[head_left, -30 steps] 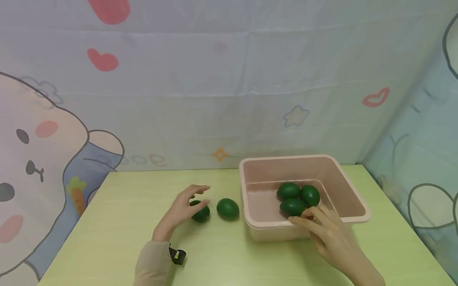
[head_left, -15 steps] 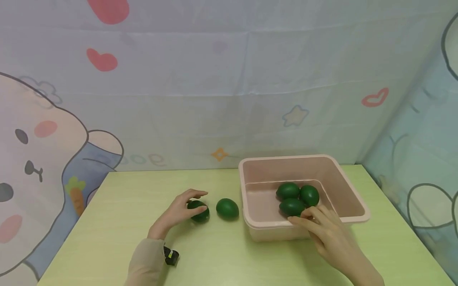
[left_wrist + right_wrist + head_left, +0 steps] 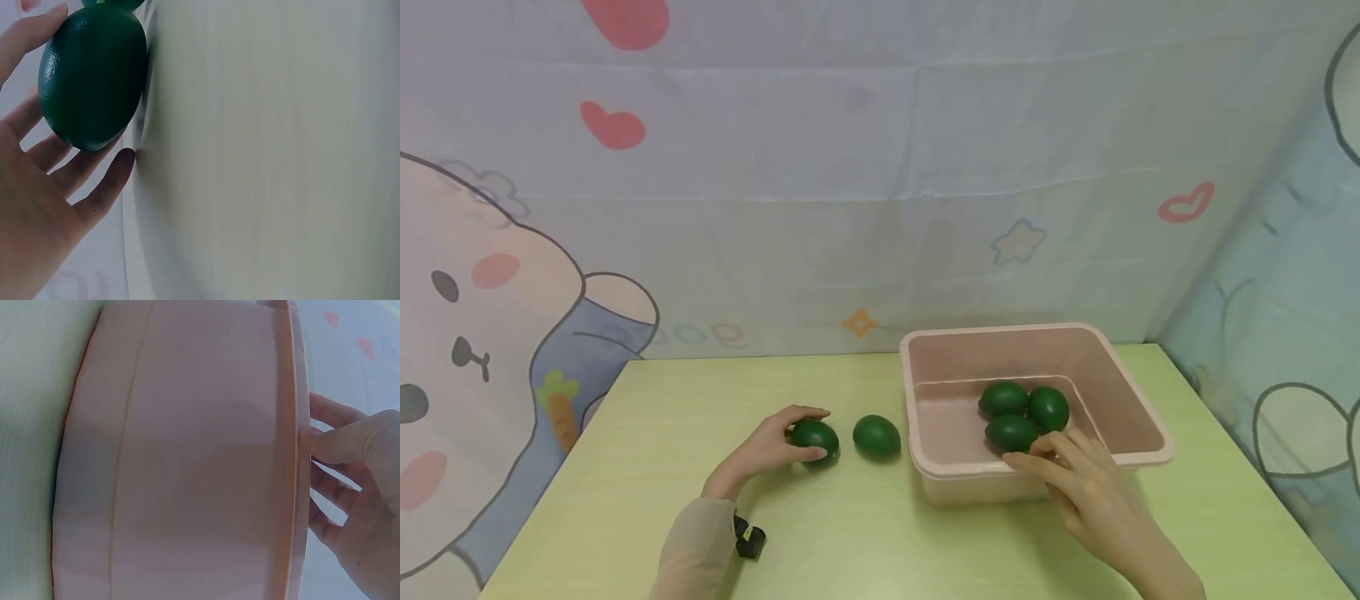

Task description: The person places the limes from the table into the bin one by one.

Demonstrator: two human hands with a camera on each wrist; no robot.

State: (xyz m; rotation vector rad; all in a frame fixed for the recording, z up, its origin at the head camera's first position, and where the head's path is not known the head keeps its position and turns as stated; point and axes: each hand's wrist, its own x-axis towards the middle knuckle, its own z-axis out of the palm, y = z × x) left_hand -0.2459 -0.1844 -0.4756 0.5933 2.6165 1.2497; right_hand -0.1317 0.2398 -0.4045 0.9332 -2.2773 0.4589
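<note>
My left hand [image 3: 765, 447] curls round a dark green lime [image 3: 816, 437] on the table, thumb on its near side and fingers over its far side. In the left wrist view the smooth lime [image 3: 94, 78] lies between the thumb and the spread fingers. A second lime [image 3: 877, 437] sits just to its right. At the front rim of the pink plastic bin [image 3: 951, 469], my right hand [image 3: 1086, 492] grips the edge. The right wrist view has its thumb outside the rim [image 3: 302, 487] and the fingers behind it. Inside the bin are several limes [image 3: 1012, 434], grouped right of its middle.
The pale green table [image 3: 700, 400] runs back to a cloth backdrop [image 3: 775, 250] printed with cartoon figures and hearts. The bin stands at the table's back right. A small black device [image 3: 749, 539] is worn at the left wrist.
My left hand has lowered and moved slightly left, closing its thumb and fingers round the left lime. The right hand stays at the bin's rim.
</note>
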